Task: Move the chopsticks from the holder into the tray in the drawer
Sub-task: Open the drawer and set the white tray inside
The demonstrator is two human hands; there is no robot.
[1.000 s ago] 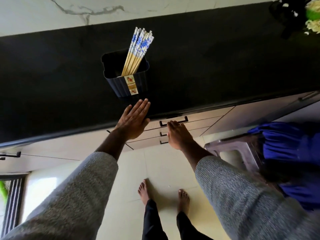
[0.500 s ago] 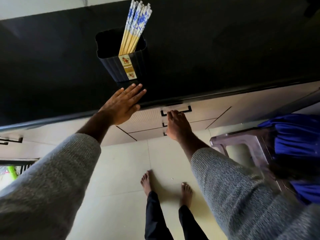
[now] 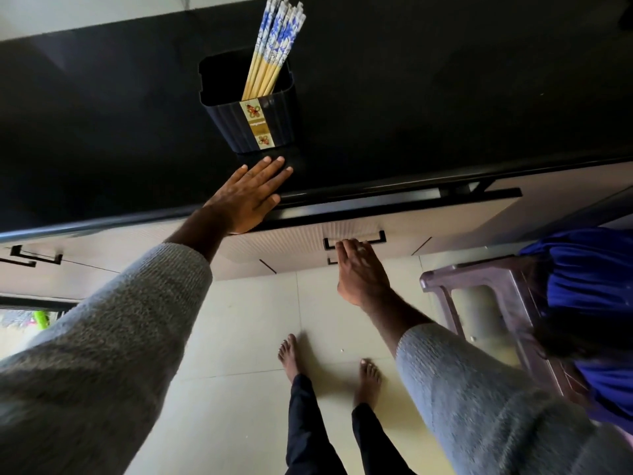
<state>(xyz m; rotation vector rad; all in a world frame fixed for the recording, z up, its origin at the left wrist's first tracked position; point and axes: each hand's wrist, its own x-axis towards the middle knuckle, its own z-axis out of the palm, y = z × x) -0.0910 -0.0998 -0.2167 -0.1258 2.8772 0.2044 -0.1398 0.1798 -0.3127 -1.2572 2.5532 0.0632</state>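
Note:
Several chopsticks [image 3: 270, 53] with blue-and-white patterned tops stand in a dark ribbed holder [image 3: 251, 113] on the black counter [image 3: 445, 97]. My left hand [image 3: 248, 195] lies flat on the counter's front edge, just in front of the holder, fingers straight. My right hand [image 3: 359, 269] has its fingers hooked round the black handle [image 3: 375, 238] of the top drawer [image 3: 301, 240]. The drawer is pulled out a little, showing a dark gap under the counter edge. Its inside and any tray are hidden.
A purple plastic stool [image 3: 479, 303] with blue cloth [image 3: 589, 275] on it stands at the right, close to my right arm. More drawer handles [image 3: 30, 258] are at the left. My bare feet [image 3: 329, 368] stand on the pale tiled floor.
The top drawer has come out from under the counter, pulled by my right hand on its handle. My left hand stays flat on the counter edge. The camera has tilted closer.

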